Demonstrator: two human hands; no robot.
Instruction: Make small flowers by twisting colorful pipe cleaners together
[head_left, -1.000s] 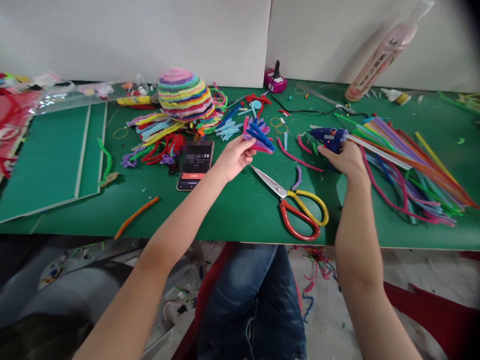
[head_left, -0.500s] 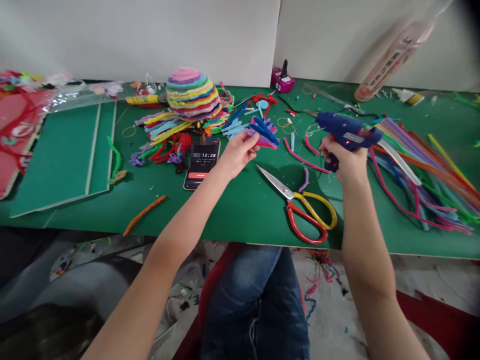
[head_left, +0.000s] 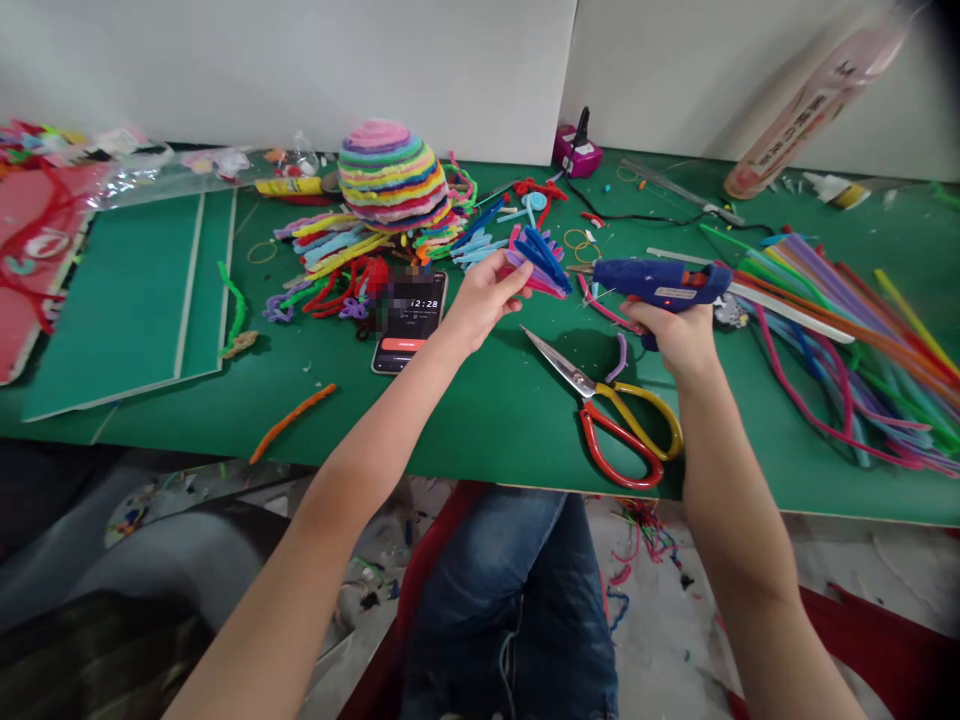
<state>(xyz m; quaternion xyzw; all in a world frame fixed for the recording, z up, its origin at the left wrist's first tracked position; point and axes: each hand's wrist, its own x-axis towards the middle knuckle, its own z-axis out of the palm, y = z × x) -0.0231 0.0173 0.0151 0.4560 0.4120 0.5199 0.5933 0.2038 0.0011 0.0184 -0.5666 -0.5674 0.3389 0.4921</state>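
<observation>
My left hand (head_left: 475,306) pinches a small bundle of bent pipe cleaners (head_left: 541,266), blue, pink and purple, held above the green table (head_left: 480,400). My right hand (head_left: 673,335) grips a blue glue gun (head_left: 658,281) with a small red light on its side. The gun lies level, its nozzle pointing left and almost touching the bundle. A clear glue stick (head_left: 795,311) pokes out of the gun's back end. Red and yellow scissors (head_left: 611,413) lie open on the table below both hands.
A phone (head_left: 411,318) with a lit screen lies left of my left hand. Behind it stands a striped dome of coiled pipe cleaners (head_left: 391,178) among loose pieces. A large heap of long pipe cleaners (head_left: 847,330) fills the right. Green boards (head_left: 124,295) lie at left. An orange piece (head_left: 289,421) lies near the front edge.
My right hand lifted the glue gun off the table, then lowered and turned it level so its nozzle points at the bundle. My left hand kept the bundle nearly still.
</observation>
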